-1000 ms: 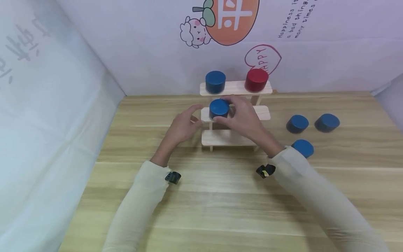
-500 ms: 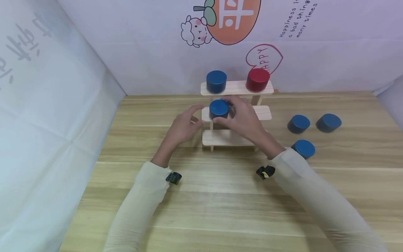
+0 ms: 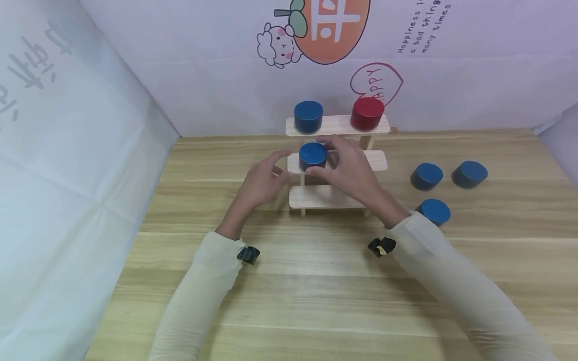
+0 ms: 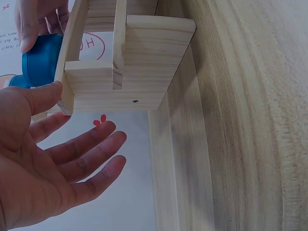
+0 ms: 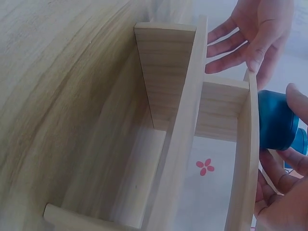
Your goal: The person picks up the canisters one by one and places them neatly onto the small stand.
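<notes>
A blue round tin [image 3: 312,157] sits at the left part of the middle tier of a wooden three-tier shelf stand [image 3: 334,196]. My right hand [image 3: 349,165] holds this tin from the right, thumb in front and fingers behind. In the right wrist view the tin [image 5: 278,120] rests against the tier board, between thumb and fingers. My left hand [image 3: 263,181] pinches the left end of that tier between thumb and index finger. Its other fingers [image 4: 96,159] spread loosely beside the stand in the left wrist view.
On the top tier stand another blue tin [image 3: 308,118] at left and a red tin [image 3: 368,114] at right. Three blue tins rest on the table to the right, one [image 3: 434,210] partly behind my right sleeve [image 3: 451,265]. A printed white cloth [image 3: 217,90] hangs behind.
</notes>
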`<state>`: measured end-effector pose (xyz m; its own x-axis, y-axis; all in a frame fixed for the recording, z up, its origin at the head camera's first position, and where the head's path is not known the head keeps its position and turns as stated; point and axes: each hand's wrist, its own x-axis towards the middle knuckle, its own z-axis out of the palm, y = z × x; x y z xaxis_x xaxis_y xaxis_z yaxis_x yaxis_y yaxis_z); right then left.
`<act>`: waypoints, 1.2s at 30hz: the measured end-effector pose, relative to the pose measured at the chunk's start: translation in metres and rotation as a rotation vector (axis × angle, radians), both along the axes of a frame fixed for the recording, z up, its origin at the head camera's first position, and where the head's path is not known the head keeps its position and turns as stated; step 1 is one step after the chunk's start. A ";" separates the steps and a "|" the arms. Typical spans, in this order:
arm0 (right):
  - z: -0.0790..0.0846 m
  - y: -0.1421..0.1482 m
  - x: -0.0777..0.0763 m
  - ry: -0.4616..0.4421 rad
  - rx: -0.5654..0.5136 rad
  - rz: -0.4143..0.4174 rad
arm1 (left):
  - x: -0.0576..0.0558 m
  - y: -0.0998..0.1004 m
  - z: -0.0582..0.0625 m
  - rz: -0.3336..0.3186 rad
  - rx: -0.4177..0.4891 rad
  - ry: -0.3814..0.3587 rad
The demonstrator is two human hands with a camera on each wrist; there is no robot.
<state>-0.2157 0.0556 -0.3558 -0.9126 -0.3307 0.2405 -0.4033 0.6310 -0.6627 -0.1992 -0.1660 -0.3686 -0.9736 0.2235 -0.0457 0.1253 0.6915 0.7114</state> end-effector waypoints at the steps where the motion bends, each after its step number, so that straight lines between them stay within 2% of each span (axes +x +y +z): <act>1: 0.000 0.001 0.001 0.005 -0.001 0.001 | 0.000 0.000 0.000 0.001 -0.001 0.001; 10: 0.001 0.015 0.005 0.036 0.008 -0.010 | 0.001 0.003 0.003 0.006 -0.008 -0.007; 17: 0.001 0.041 0.009 0.046 0.000 -0.021 | 0.002 0.003 0.002 0.003 -0.023 0.007; 26: 0.003 0.073 0.020 -0.027 -0.003 -0.092 | 0.002 0.006 0.005 0.020 -0.045 -0.002; 36: 0.005 0.101 0.023 -0.006 0.013 -0.090 | 0.005 0.009 0.008 0.016 -0.089 0.004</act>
<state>-0.1926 0.1562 -0.3505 -0.9401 -0.2501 0.2315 -0.3407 0.6731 -0.6565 -0.1946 -0.1567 -0.3608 -0.9773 0.2029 -0.0606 0.1164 0.7538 0.6467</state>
